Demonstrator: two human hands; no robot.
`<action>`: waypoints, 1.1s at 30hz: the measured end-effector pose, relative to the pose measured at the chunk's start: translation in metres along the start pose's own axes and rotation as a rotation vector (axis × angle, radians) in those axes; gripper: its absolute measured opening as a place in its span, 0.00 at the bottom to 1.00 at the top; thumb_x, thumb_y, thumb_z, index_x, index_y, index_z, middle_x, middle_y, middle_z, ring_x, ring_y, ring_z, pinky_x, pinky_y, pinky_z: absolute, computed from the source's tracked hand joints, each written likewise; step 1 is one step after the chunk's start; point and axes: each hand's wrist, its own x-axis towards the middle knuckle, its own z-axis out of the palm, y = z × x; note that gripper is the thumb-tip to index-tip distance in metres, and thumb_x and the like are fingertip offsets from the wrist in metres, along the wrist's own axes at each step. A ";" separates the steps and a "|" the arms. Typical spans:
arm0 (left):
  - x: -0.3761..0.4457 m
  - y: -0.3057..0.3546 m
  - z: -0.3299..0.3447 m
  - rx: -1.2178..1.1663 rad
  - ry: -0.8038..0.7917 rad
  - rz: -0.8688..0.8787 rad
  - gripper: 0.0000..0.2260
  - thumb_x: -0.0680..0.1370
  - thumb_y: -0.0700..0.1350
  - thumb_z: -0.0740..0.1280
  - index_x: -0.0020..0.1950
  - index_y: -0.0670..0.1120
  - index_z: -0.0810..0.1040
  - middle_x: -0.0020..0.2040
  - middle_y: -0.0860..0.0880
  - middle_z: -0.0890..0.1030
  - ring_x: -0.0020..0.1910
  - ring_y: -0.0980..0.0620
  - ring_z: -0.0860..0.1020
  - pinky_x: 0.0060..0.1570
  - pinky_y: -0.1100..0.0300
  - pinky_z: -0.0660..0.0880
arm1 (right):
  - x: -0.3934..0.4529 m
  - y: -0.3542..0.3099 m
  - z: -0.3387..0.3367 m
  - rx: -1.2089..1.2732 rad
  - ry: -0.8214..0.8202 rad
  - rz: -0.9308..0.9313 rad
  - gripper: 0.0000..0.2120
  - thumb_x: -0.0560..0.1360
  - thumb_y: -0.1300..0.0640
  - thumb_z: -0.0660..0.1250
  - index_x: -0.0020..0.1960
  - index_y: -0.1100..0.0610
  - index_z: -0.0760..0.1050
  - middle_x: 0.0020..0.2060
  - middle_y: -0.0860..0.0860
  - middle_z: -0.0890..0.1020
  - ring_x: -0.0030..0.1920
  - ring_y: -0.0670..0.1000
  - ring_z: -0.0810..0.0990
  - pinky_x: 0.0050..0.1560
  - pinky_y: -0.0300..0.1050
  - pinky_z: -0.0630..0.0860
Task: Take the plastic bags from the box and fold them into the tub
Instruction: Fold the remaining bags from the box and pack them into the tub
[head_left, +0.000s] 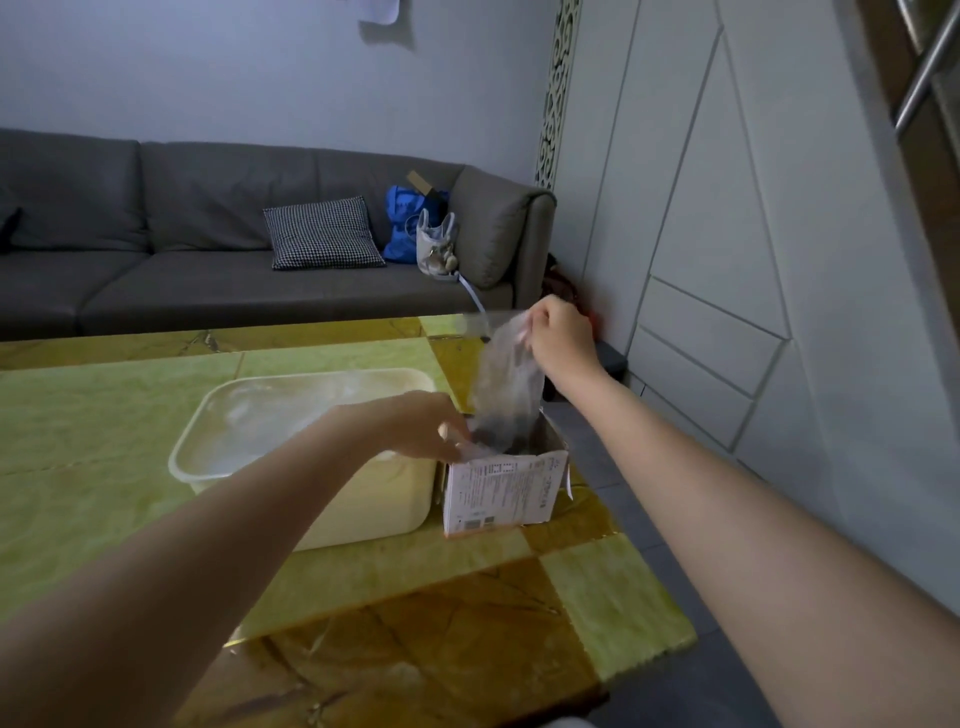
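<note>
A small white cardboard box with printed text stands open on the table, right of a translucent plastic tub. My right hand pinches the top of a clear plastic bag and holds it above the box, its lower end still inside. My left hand rests at the box's near-left rim, fingers on crumpled clear plastic there. The tub's inside looks bare and cloudy.
The table has a green and amber patchwork top; its right edge runs close to the box. Beyond stands a grey sofa with a checked cushion and a blue bag. A white panelled wall is on the right.
</note>
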 end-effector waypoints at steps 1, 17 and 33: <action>-0.002 -0.004 -0.006 -0.142 0.087 -0.007 0.12 0.78 0.47 0.64 0.60 0.48 0.77 0.58 0.51 0.75 0.59 0.51 0.73 0.58 0.58 0.70 | 0.002 -0.005 -0.003 0.101 0.043 0.027 0.12 0.79 0.63 0.52 0.47 0.61 0.74 0.45 0.57 0.81 0.49 0.59 0.79 0.52 0.51 0.76; -0.028 -0.039 -0.033 -0.430 0.903 -0.356 0.08 0.75 0.47 0.68 0.45 0.42 0.80 0.40 0.48 0.79 0.38 0.50 0.76 0.38 0.57 0.72 | -0.011 -0.044 0.013 0.419 -0.028 0.248 0.06 0.79 0.58 0.60 0.51 0.61 0.71 0.46 0.56 0.75 0.39 0.51 0.76 0.50 0.53 0.80; -0.072 -0.105 -0.009 0.427 0.467 -0.050 0.12 0.72 0.41 0.70 0.54 0.44 0.76 0.59 0.46 0.75 0.57 0.46 0.76 0.53 0.55 0.76 | -0.029 -0.062 0.086 0.634 -0.271 0.420 0.06 0.79 0.65 0.59 0.46 0.60 0.73 0.46 0.59 0.82 0.35 0.54 0.82 0.33 0.43 0.78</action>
